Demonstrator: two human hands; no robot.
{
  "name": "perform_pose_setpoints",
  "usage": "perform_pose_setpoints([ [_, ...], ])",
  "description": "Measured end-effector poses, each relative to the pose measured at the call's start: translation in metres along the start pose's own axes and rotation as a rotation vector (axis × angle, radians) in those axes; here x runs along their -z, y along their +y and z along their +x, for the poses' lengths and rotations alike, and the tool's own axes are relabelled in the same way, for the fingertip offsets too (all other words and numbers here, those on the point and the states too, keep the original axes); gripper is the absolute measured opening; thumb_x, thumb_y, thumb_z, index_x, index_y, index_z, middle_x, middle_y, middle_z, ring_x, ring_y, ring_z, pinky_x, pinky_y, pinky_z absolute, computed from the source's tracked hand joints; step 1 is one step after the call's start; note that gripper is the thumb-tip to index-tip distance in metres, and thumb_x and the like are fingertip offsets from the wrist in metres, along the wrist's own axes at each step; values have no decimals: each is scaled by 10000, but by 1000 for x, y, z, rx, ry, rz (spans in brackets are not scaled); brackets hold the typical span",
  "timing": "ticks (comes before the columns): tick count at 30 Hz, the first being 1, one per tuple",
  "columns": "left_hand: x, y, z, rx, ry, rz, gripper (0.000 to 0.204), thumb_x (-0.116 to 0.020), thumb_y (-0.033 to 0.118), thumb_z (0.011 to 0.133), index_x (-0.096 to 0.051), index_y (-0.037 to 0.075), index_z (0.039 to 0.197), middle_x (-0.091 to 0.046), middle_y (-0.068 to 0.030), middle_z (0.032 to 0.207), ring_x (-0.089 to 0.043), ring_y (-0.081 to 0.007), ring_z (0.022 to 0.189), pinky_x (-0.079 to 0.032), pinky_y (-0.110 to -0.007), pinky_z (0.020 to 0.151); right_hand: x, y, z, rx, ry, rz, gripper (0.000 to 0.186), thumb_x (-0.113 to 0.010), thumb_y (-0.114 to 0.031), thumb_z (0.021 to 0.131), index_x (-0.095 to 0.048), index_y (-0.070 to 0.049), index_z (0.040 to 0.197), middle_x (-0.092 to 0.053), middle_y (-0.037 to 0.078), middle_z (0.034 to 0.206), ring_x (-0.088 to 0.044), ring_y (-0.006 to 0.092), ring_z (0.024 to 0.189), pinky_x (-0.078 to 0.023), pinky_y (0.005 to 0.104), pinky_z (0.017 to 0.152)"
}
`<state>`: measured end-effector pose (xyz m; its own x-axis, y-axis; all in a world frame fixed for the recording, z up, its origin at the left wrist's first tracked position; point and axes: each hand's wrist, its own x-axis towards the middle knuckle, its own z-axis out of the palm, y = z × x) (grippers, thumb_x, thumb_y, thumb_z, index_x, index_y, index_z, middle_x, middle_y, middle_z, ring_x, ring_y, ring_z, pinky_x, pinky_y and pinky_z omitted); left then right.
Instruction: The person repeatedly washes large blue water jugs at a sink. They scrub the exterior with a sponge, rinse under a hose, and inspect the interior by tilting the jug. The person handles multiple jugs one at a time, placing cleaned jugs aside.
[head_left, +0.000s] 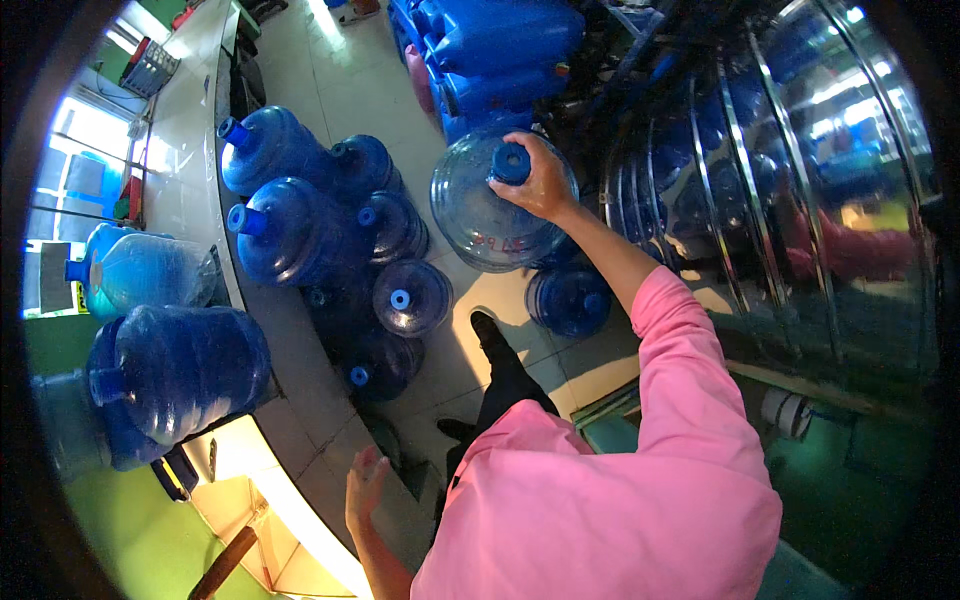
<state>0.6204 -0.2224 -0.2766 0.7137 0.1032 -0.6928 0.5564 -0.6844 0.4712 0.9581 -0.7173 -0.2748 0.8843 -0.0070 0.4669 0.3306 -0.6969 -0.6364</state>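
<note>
My right hand is closed round the neck of a large clear water jug with a blue cap. The jug looks upright from above, with reddish markings on its shoulder. My left hand holds nothing; its fingers are apart, and it hangs beside the tiled counter edge. Left of the gripped jug, several blue-tinted jugs stand on the floor, among them a jug with a pale blue cap. Another blue jug stands just below it, partly covered.
Blue jugs lie on their sides on the counter at left. Stacked blue containers fill the far end. At right rises a large shiny tank with metal bands. My foot is on the tiled floor between the jugs.
</note>
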Motion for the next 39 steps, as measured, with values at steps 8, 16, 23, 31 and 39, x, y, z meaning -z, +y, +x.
perform_pose_setpoints([
  [8, -30, 16, 31, 134, -46, -218, 589, -679, 392, 906, -566, -9, 1322, -672, -189, 1179, -643, -303, 1110, -491, -404, 944, -80, 94, 16, -181, -112, -25, 667, -841, -324, 709, -496, -80, 1226, -605, 168, 1184, -616, 371, 1101, -504, 448, 936],
  [16, -45, -28, 8, 274, 123, -217, 558, -676, 373, 907, -582, -31, 1280, -672, -174, 1174, -638, -275, 1088, -484, -396, 940, -145, 137, 4, -193, -349, -146, 624, -797, -311, 764, -509, -119, 1284, -581, 144, 1217, -619, 368, 1100, -528, 459, 908],
  [23, -77, -53, -33, 550, 55, -318, 508, -674, 345, 899, -613, -27, 1240, -657, -162, 1165, -621, -264, 1060, -471, -385, 947, -219, 189, -30, -275, -739, -495, 586, -766, -320, 827, -471, -224, 1324, -510, 140, 1289, -676, 397, 973, -572, 495, 794],
  [31, -115, -59, -59, 664, 185, -517, 453, -687, 302, 919, -610, -25, 1224, -671, -101, 1022, -619, -190, 932, -490, -334, 852, -296, 251, -68, -372, -739, -593, 592, -773, -256, 826, -468, -213, 1332, -495, 166, 1268, -681, 402, 945, -575, 491, 768],
  [39, -125, -33, -59, 601, 185, -498, 463, -696, 282, 903, -606, -37, 1227, -692, -111, 1012, -645, -187, 918, -508, -323, 828, -314, 228, -94, -339, -623, -645, 775, -796, -348, 767, -437, -160, 1427, -409, 249, 1444, -482, 439, 1287, -414, 568, 1029],
])
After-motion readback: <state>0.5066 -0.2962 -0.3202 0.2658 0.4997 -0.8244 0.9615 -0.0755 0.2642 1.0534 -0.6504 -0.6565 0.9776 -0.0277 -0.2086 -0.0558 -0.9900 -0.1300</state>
